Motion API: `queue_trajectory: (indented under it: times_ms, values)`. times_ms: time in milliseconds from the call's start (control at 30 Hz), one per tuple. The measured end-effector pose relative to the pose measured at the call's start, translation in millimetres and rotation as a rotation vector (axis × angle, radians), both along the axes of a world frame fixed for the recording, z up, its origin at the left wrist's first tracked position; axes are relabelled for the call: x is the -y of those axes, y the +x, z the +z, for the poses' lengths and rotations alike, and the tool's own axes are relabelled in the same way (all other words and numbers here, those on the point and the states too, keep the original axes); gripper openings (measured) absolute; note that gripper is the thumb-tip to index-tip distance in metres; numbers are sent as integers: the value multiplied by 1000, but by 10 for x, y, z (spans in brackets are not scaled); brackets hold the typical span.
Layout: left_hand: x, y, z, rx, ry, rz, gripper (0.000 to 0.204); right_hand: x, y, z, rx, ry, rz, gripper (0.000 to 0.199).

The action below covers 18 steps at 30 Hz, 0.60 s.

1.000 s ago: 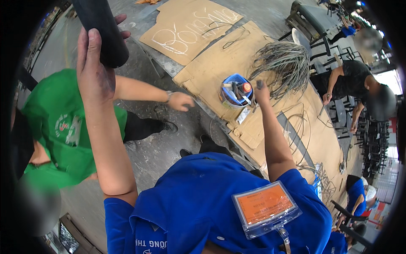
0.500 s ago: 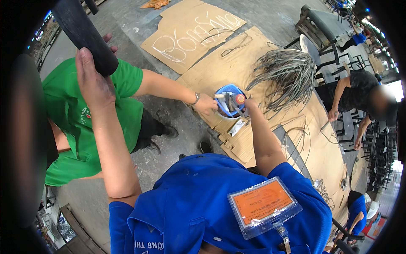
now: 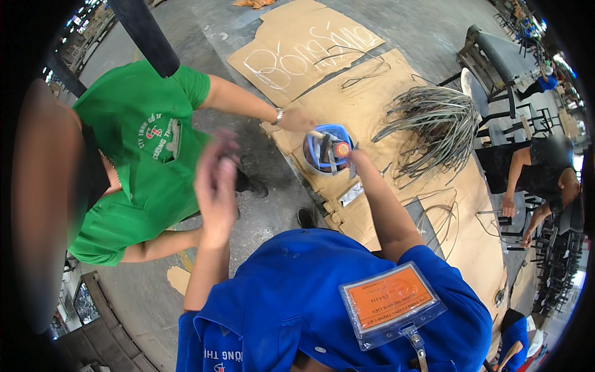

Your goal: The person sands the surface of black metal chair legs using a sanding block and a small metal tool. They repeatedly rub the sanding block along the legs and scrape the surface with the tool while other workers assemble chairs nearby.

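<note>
My left hand [image 3: 215, 180] is raised in front of the co-worker's green shirt. Motion blurs its fingers, and nothing shows clearly in it. Apart from it, above and to its left, the rounded lower end of a black post [image 3: 147, 37] is visible. My right hand [image 3: 362, 163] is closed at the right rim of a blue-lined tub [image 3: 321, 166], on a thin grey flat piece [image 3: 352, 170]. Inside the tub stand several tools and a red-topped round item [image 3: 342, 149]. A co-worker's hand [image 3: 297, 119] reaches to the tub's far left side, by a wooden handle.
Flattened cardboard [image 3: 396, 68] covers the floor ahead. A bundle of grey strips [image 3: 434, 127] lies right of the tub, with loose wire loops [image 3: 443, 214] nearer. The person in green [image 3: 133, 155] stands close on my left; another in black [image 3: 527, 167] bends at the right.
My left hand has come away from the black post and moved down and right. My right hand remains at the tub's rim. The co-worker's hand has shifted slightly up beside the tub.
</note>
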<state>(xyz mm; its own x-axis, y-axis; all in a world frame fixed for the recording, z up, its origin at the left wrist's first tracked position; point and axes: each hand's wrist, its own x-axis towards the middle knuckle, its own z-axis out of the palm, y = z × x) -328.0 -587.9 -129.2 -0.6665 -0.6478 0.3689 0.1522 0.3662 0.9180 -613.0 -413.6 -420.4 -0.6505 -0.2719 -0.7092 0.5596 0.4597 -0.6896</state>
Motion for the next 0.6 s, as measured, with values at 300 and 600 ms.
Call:
queue_trajectory:
  times_ms: [300, 600]
  values:
    - [-354, 1367, -674, 464, 461, -270, 26, -979, 529, 329, 16, -224, -191, 38]
    - [-617, 2494, -990, 702, 327, -193, 21, -1257, 1672, 377, 31, -166, 103, 37]
